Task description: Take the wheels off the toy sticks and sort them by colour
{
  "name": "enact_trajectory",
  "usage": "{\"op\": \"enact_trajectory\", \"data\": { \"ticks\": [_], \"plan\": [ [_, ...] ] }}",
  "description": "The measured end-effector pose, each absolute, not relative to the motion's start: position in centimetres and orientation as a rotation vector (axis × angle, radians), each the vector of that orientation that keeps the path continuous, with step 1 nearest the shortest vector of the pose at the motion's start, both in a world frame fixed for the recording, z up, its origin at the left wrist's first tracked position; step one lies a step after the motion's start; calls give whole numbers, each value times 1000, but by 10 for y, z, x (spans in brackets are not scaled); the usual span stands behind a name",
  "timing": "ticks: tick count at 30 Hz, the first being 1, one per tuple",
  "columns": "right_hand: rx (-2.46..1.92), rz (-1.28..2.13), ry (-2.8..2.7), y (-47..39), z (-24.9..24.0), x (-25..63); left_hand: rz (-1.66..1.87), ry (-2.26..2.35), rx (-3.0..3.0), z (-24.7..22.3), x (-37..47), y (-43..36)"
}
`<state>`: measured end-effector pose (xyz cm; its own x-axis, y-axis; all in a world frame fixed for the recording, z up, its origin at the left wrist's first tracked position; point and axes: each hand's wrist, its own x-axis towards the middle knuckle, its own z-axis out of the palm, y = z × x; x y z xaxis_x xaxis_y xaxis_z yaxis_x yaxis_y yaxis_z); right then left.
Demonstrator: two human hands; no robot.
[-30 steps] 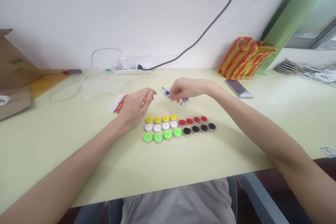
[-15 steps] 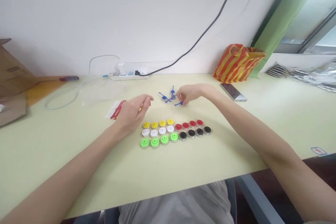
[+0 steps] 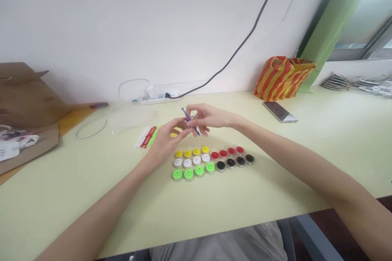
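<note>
Over the middle of the table my left hand (image 3: 172, 134) and my right hand (image 3: 206, 118) meet at the fingertips. Between them are blue pieces (image 3: 185, 113) with thin stems, pinched by both hands; the fingers partly hide them. Just in front stand rows of small round pieces on clear bases: yellow (image 3: 188, 153), white (image 3: 187, 163), green (image 3: 189, 174), red (image 3: 223, 153) and black (image 3: 230, 163). White strips (image 3: 142, 136), red strips (image 3: 149, 137) and green strips (image 3: 152, 140) lie beside my left hand, which partly covers them.
A phone (image 3: 279, 111) lies at the right, in front of a red and yellow striped bag (image 3: 277, 79). A power strip (image 3: 161, 98) with a black cable rests against the wall. At the far left is a cardboard box (image 3: 30, 98), with clear plastic nearer the middle.
My right hand has lifted the blue pieces off the table and moved left. My left hand has moved to the right and grips them too. The view has shifted slightly.
</note>
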<state>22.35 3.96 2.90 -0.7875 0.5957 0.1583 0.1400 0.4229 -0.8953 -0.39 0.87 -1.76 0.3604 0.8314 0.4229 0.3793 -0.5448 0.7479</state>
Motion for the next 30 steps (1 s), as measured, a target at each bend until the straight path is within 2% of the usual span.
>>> {"op": "enact_trajectory", "data": {
  "ticks": [8,16,24,27,30],
  "plan": [
    [-546,1490,-2125,35,29,222,1183,809,1825,-17,-1,8],
    [-446,1533,-2017,36,18,212,1169,813,1697,-11,3,1],
    [-313,1746,-1818,37,17,221,1222,726,1573,-8,-2,6],
    [-434,1601,-1832,42,26,235,1338,768,1493,-8,-7,15],
    [-788,1198,-2028,47,29,238,1511,849,1416,-14,-14,30]
  ]
}}
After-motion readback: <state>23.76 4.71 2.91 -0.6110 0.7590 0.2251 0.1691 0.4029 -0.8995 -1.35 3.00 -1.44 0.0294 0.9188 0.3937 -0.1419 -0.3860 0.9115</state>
